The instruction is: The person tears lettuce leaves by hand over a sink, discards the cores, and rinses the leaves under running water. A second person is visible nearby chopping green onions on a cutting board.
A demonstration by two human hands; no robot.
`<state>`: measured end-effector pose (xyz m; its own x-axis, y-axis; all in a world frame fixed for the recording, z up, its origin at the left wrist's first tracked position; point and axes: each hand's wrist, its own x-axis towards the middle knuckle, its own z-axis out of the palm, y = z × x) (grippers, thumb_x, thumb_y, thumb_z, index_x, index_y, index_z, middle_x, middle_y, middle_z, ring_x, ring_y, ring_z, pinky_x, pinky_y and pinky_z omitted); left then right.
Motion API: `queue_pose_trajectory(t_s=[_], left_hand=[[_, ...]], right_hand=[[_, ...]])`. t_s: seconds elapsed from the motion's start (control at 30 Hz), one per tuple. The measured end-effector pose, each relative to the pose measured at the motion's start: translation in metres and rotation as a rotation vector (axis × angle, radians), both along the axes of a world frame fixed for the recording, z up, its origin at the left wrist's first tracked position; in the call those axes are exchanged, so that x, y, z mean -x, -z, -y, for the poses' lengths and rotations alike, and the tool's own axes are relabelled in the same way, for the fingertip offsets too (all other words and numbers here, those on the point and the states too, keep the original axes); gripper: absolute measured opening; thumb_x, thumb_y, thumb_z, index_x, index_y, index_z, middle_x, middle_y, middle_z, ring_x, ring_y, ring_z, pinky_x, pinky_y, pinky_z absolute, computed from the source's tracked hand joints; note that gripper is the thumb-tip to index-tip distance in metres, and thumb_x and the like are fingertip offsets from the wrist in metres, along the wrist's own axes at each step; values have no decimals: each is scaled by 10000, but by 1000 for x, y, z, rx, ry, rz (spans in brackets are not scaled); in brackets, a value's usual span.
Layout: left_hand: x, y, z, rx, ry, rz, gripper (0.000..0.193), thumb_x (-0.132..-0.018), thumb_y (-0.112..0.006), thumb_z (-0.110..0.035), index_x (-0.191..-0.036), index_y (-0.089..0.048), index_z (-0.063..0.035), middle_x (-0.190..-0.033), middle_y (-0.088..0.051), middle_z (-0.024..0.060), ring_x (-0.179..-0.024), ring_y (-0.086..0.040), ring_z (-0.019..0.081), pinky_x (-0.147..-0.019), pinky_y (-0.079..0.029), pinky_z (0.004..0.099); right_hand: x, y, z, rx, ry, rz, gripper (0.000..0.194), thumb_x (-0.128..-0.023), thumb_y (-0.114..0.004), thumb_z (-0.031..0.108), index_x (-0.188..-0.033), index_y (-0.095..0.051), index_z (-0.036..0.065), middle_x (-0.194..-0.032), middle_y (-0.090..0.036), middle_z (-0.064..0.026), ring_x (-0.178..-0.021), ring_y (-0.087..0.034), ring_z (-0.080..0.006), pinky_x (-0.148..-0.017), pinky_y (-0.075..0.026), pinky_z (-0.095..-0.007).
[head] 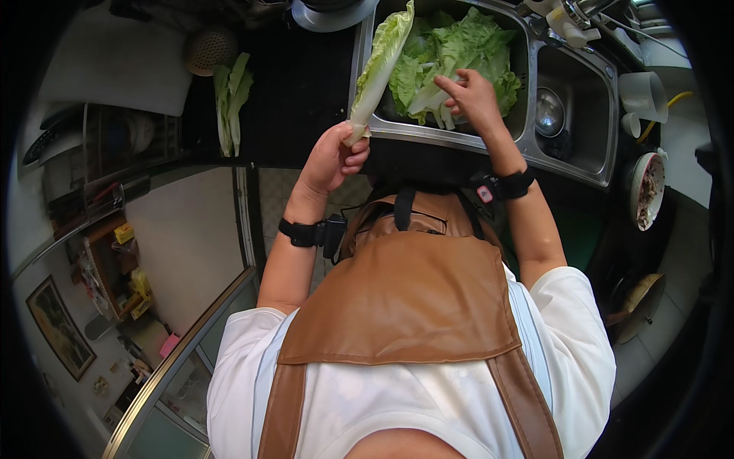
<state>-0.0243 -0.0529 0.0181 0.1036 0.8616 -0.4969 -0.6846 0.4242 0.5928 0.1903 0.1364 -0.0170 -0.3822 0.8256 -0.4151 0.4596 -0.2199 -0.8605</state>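
Observation:
My left hand (335, 158) grips the pale base of a long romaine lettuce heart (379, 66), holding it upright at the near left rim of the sink. Over the larger basin hangs my right hand (471, 102), fingers apart and seemingly holding nothing. Just beneath and beyond it, loose green lettuce leaves (467, 43) fill much of the stainless steel double sink (421, 131). Whether the right fingertips touch a leaf I cannot tell. A smaller piece of lettuce (231, 103) lies on the black countertop (292, 80) to the left.
In the small basin sits a shiny metal bowl (549, 113). The faucet (573, 23) rises behind the sink. On the right stand a translucent plastic container (643, 96) and a bowl of food (648, 191). A perforated strainer (211, 50) lies at the back left.

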Motion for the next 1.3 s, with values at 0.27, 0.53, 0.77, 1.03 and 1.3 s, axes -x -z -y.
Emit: queue_pose_trajectory(t_s=[0.27, 0.53, 0.77, 1.03, 1.3], left_hand=[[-24, 29, -4, -57, -3, -805, 192, -949, -487, -216, -954, -530, -29, -694, -464, -30, -564, -413, 46, -484, -349, 212], [-30, 33, -16, -49, -210, -953, 258, -940, -485, -197, -976, -569, 44, -780, -589, 47, -724, -548, 123, -681, -467, 288], [-7, 6, -8, -82, -193, -105, 194, -959, -485, -221, -894, -548, -50, -640, -432, -34, -512, -394, 50, -426, -329, 196], [3, -5, -6, -59, 286, 389, 358, -970, -424, -395, -975, -519, -50, -657, -390, -34, -498, -332, 39, -390, -275, 167], [-21, -4, -4, -215, 103, -1031, 226, -951, -524, -211, -992, -529, 11, -774, -574, 40, -657, -525, 119, -596, -438, 299]], right_hand=[[48, -22, 52, 373, -30, -447, 361, -866, -702, 290, -1003, -629, -36, -894, -666, -108, -576, -633, -132, -516, -524, -222], [48, -31, 83, -429, -81, -444, 184, -839, -706, 137, -834, -654, -39, -692, -666, -76, -542, -618, -127, -520, -486, -264], [12, -21, 37, 223, 330, -661, 201, -926, -605, 174, -978, -593, -21, -767, -654, -91, -603, -641, -128, -537, -537, -242], [32, -28, 39, 603, -222, -717, 291, -848, -697, 239, -1022, -637, 15, -834, -631, -21, -614, -533, -76, -536, -433, -221], [38, -30, 54, 310, -81, -575, 266, -830, -720, 257, -903, -667, 6, -716, -632, -31, -521, -520, -72, -459, -407, -208]])
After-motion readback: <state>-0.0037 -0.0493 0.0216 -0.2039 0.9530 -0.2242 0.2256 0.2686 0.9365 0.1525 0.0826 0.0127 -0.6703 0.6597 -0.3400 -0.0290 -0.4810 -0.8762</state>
